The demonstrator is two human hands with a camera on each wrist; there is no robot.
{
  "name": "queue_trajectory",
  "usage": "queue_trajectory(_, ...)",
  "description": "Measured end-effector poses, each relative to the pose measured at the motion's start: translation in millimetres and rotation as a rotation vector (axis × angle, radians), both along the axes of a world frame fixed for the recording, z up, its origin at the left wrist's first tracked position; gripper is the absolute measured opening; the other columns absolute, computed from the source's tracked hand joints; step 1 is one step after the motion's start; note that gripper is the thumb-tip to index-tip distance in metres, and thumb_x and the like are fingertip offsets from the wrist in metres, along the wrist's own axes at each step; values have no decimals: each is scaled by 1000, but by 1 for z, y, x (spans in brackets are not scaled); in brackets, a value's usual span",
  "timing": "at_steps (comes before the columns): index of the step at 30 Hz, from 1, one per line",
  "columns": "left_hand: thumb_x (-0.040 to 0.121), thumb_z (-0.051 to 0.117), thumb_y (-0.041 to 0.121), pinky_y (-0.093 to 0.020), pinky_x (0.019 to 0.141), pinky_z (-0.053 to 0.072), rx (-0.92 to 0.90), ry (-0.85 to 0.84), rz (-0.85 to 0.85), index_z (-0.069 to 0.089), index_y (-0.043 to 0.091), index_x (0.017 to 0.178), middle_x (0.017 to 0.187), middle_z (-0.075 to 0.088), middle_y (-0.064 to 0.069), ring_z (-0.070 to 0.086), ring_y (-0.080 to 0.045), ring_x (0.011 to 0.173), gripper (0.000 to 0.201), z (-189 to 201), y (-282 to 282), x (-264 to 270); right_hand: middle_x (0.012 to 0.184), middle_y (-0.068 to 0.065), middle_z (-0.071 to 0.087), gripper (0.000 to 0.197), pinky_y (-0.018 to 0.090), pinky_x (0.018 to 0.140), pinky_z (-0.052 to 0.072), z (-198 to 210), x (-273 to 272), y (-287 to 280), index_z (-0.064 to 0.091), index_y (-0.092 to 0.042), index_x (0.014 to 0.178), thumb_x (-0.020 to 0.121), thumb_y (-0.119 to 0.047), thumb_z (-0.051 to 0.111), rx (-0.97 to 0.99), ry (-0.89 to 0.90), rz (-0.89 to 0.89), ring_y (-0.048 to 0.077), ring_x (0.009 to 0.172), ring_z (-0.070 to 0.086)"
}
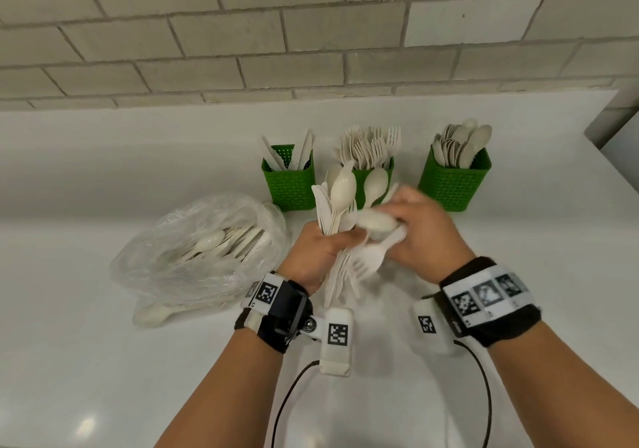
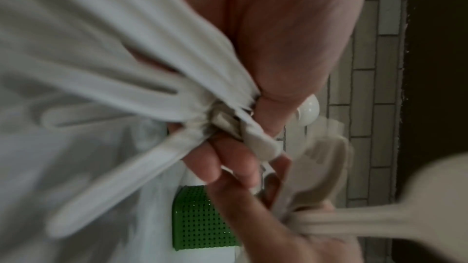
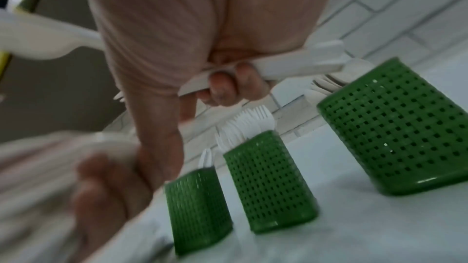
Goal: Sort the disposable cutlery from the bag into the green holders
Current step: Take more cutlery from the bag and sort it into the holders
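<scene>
I see a white counter (image 1: pixel 103 361) running up to a pale tiled wall (image 1: pixel 242 32). On the counter at my left lies a clear plastic bag (image 1: pixel 173 274), slumped open, with cream spoons and other cutlery inside; one spoon (image 1: pixel 152 314) pokes out at its near edge.

Behind my hands stand three green perforated holders in a row. The left holder (image 1: pixel 290 184) has only a few knives (image 1: pixel 304 150) standing in it. The middle holder (image 1: pixel 380 171) is packed with forks (image 1: pixel 373 143), tines up. The right holder (image 1: pixel 453 184) is full of spoons (image 1: pixel 460 143), bowls up.

My left hand (image 1: pixel 314 250) is wrapped round a thick mixed bundle of cutlery (image 1: pixel 337 205) held above the counter, in front of the middle holder: spoon bowls and knife tips stick out at the top, fork tines and handles at the bottom. The left wrist view shows the fingers (image 2: pixel 228 159) curled tight about the handles.

My right hand (image 1: pixel 425 236) sits just beside the left, touching the bundle. Its fingers (image 3: pixel 225 85) are curled round a few flat white pieces, blurred; one loose spoon (image 1: pixel 377 222) lies crosswise between the hands, and a fork (image 1: pixel 366 262) hangs below.
</scene>
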State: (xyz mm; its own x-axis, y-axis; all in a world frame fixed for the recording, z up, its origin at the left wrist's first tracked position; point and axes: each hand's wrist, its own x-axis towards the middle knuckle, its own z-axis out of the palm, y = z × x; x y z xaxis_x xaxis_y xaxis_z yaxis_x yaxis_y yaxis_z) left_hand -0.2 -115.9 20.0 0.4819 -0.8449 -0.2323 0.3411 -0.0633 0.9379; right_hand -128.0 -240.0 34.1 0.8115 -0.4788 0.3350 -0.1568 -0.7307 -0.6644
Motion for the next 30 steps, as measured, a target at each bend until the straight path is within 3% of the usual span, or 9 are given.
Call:
queue_trajectory(3, 82, 65, -4, -28, 64, 56, 34, 52, -10, 70, -5, 99, 80, 73, -11, 69, -17, 69, 18, -1, -1, -3, 77, -14, 37, 28, 30, 52, 40, -10, 1, 4, 75, -21, 94, 71, -38, 79, -155, 53, -24, 12, 69, 47)
queue_trajectory(8, 94, 55, 0, -23, 56, 54, 97, 174, 21, 66, -6, 85, 61, 66, -7, 61, -14, 52, 16, -7, 2, -3, 77, -7, 43, 18, 19, 61, 36, -22, 1, -13, 61, -15, 72, 78, -6, 76, -105, 28, 16, 8, 68, 46)
queue_trajectory(11, 97, 55, 8, -27, 55, 55, 39, 207, 35, 65, -6, 94, 65, 65, -7, 59, -13, 50, 18, -5, 4, 1, 74, -8, 59, 8, 11, 63, 42, -19, -1, -13, 63, -9, 86, 93, -10, 61, 224, -89, -175, 3, 68, 57)
queue_trajectory(13, 96, 55, 11, -29, 58, 56, -15, 171, 27, 65, -5, 98, 68, 66, -6, 60, -13, 51, 19, -4, 4, 3, 68, -3, 66, 20, 21, 62, 53, -17, 4, -8, 63, -7, 89, 100, -18, 50, 606, -237, -294, 11, 64, 65)
queue_trajectory(16, 88, 62, 20, -30, 60, 56, -37, 101, -56, 69, -1, 97, 73, 68, -7, 61, -15, 54, 24, -1, 1, -1, 54, 2, 50, 19, 32, 53, 45, -8, 15, 9, 61, -12, 86, 100, -19, 51, 1035, -322, -295, 17, 48, 49)
queue_trajectory(21, 86, 61, 20, -30, 53, 54, -65, 118, -127, 68, -4, 92, 68, 65, -10, 58, -19, 50, 25, 4, -1, -11, 50, 6, 33, 44, 27, 44, 42, 5, 20, 15, 55, -3, 81, 89, -46, 61, 1415, -334, -125, 18, 38, 38)
queue_trajectory(23, 89, 61, 18, -30, 52, 53, -78, 133, -58, 67, -3, 91, 67, 64, -9, 57, -18, 49, 23, 4, -1, -7, 54, 3, 36, 59, 24, 43, 36, 5, 20, 12, 64, 0, 89, 79, -59, 63, 1440, -378, -33, 14, 42, 35)
queue_trajectory(26, 94, 58, 12, -30, 54, 56, -36, 79, -81, 67, -5, 91, 69, 68, -11, 62, -18, 52, 20, 5, -2, -7, 49, 5, 47, 32, 29, 42, 44, 5, 19, 22, 64, 0, 82, 82, -32, 72, 1150, -294, 12, 21, 40, 43)
queue_trajectory(30, 95, 55, 9, -30, 61, 59, -46, 132, -144, 66, -3, 109, 85, 73, -14, 71, -20, 68, 22, 6, 0, -9, 55, 3, 52, 31, 31, 50, 46, 1, 27, 19, 56, -10, 68, 93, -28, 63, 1134, -375, -256, 19, 46, 49)
